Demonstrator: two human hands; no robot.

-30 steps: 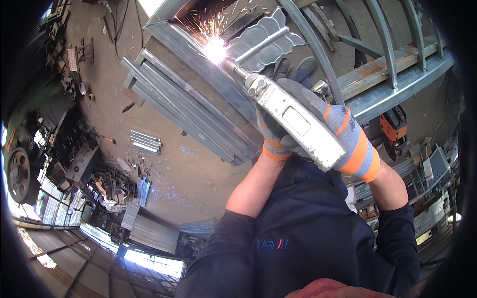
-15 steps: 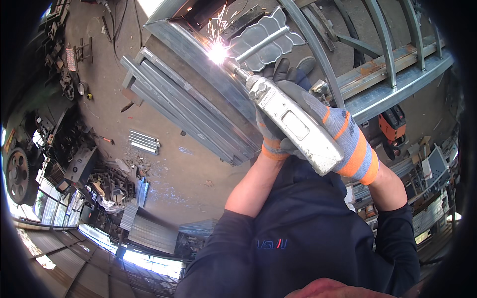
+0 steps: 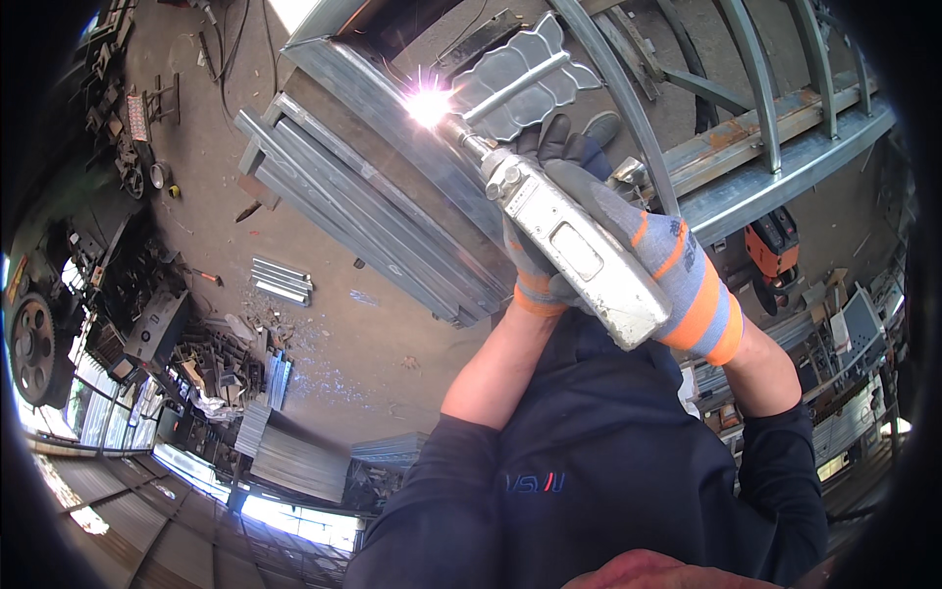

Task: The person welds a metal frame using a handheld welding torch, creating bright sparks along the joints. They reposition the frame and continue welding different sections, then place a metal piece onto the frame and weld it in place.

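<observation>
Both my hands wear grey gloves with orange bands and are closed around a silver-white welding gun (image 3: pixel 581 257). My left hand (image 3: pixel 533 270) grips its left side and underside, with most of the fingers hidden behind the body. Along the right side, my right hand (image 3: pixel 643 226) wraps over it. The gun slants up and to the left, and its metal nozzle (image 3: pixel 471 143) ends in a bright glare that hides the contact spot. That glare sits at the edge of a galvanized steel frame (image 3: pixel 368 93), beside a leaf-shaped metal panel (image 3: pixel 520 83).
Long steel tubes (image 3: pixel 363 216) lie stacked left of the frame. Curved metal bars (image 3: pixel 751 83) rise from a rail (image 3: pixel 785 187) at upper right. An orange-and-black machine (image 3: pixel 772 245) stands beyond it. Scrap (image 3: pixel 216 368) and short metal strips (image 3: pixel 282 280) lie at left.
The spray of sparks above the nozzle has shrunk to a small, pinkish burst. The gun and both hands have shifted very slightly left, with the grip unchanged.
</observation>
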